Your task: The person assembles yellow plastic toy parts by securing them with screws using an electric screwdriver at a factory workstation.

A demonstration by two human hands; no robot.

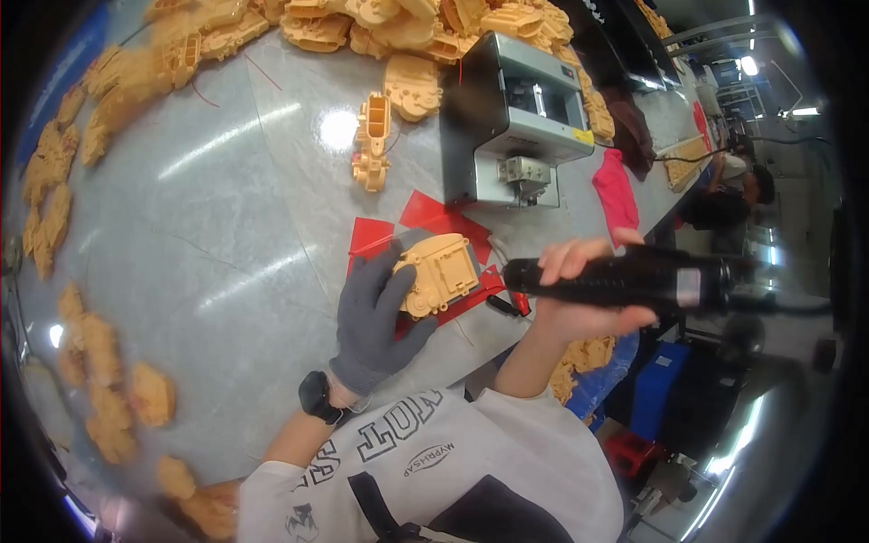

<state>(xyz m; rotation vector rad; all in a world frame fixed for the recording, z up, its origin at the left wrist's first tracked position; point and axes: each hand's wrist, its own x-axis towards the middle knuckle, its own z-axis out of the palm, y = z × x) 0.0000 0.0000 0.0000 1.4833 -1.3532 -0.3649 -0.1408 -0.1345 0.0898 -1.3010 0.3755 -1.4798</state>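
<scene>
My left hand [376,308], in a grey glove, is closed round the left side of a light orange moulded plastic housing [444,271]. The housing rests over red sheets [371,237] on the grey table. In my bare right hand [584,290] is a black electric screwdriver [634,279], held level, its front end pointing left at the housing with a gap between. The screwdriver's tip is too blurred to make out. A small hand tool with a black and red handle [503,306] lies just beneath that front end.
A grey and black screw feeder [525,118] stands behind the housing. Other orange housings [412,88] are heaped along the far edge and down the left side of the table [217,199]. A pink cloth [617,195] lies right of the feeder. A blue bin [659,385] stands at lower right.
</scene>
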